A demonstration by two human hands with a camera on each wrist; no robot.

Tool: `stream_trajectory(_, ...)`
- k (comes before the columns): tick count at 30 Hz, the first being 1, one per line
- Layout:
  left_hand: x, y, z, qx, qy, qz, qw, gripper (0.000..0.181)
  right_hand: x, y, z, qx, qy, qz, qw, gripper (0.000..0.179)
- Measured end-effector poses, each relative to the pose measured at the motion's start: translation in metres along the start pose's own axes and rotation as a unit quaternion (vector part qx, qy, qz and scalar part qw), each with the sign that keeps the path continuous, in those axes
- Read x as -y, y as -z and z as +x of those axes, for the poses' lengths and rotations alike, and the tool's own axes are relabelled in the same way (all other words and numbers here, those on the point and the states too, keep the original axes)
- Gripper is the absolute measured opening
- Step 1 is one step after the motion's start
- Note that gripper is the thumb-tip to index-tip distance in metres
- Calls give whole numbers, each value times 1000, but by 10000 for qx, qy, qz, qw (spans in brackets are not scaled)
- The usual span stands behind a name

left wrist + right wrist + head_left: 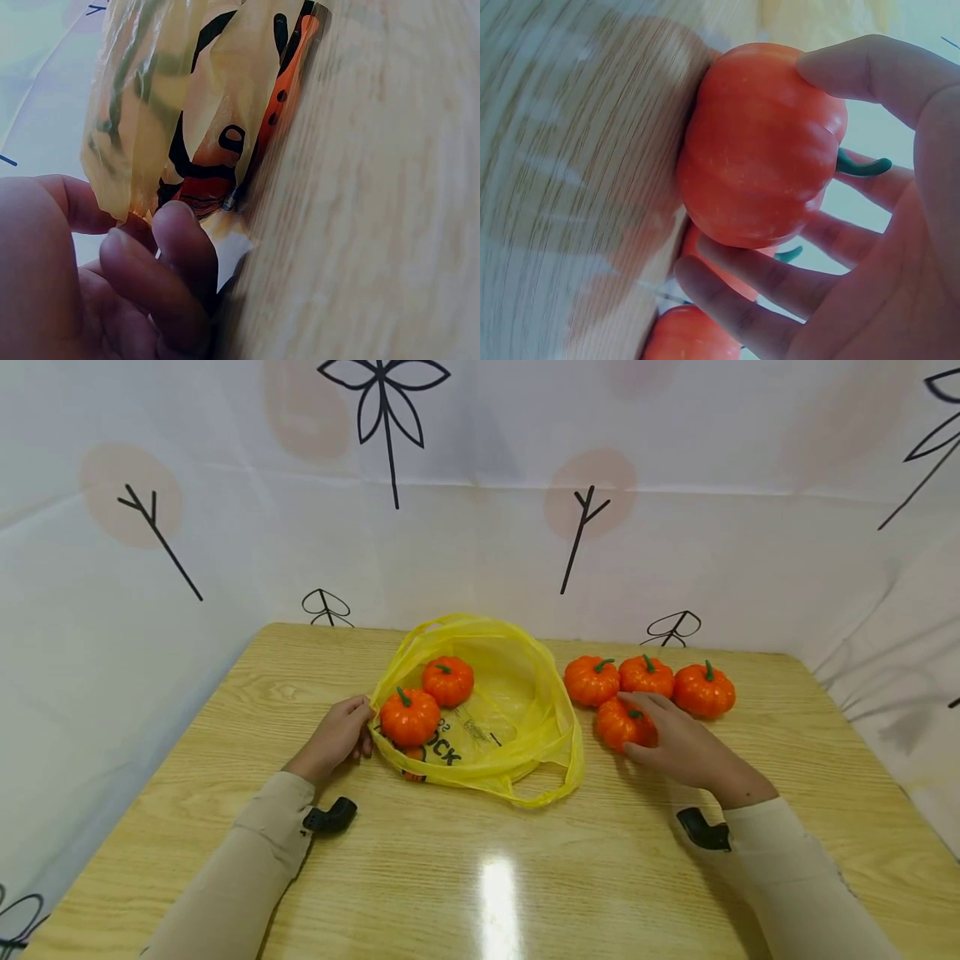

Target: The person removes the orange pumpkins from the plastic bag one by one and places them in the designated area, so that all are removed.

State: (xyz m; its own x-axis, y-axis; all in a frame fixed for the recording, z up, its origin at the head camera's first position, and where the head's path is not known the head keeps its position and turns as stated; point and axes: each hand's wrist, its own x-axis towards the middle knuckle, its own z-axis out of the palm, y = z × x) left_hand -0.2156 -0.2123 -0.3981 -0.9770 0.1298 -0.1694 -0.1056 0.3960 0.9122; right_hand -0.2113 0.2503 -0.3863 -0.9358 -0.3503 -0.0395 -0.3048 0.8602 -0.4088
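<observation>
A yellow plastic bag [517,752] lies with its mouth spread wide, and two orange toy pumpkins [409,717] with green stems sit inside it. At the bag's left rim my left hand [341,732] pinches the film; in the left wrist view the thumb and index finger [71,202] meet at the bag's edge. To the right of the bag, my right hand [686,747] grips the nearest loose pumpkin [617,724]. In the right wrist view, the thumb touches one side of this pumpkin [761,150] and the fingers bend around the other, partly hidden behind it. It appears to rest on the table.
Three more toy pumpkins [645,675] stand in a row just behind my right hand. The wooden table [420,877] ends at a patterned white cloth [480,552] at the back. A bag handle loop [551,789] lies toward the front. Black wrist mounts [330,817] sit at both sleeves.
</observation>
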Motion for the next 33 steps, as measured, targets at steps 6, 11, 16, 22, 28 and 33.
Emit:
stream_trajectory(6, 2, -1, 2, -21, 10, 15, 10000, 24, 0, -1, 0, 45, -37, -17, 10000, 71)
stream_trajectory(11, 0, -1, 0, -12, 49, 8, 10000, 24, 0, -1, 0, 57, -35, -22, 10000, 71)
stream_trajectory(16, 1, -1, 1, -6, 35, 36, 10000, 25, 0, -1, 0, 118, -50, -34, 9999, 73)
stream_trajectory(22, 1, 0, 1, -15, 31, 73, 10000, 25, 0, 0, -1, 196, -58, -63, 9998, 74)
stream_trajectory(28, 0, 0, 1, -13, 39, 79, 10000, 25, 1, 3, -3, 127, 75, -124, 9998, 73)
stream_trajectory(33, 0, 0, 1, -6, 17, 71, 10000, 25, 5, 6, -4, -72, 126, -185, 9997, 69)
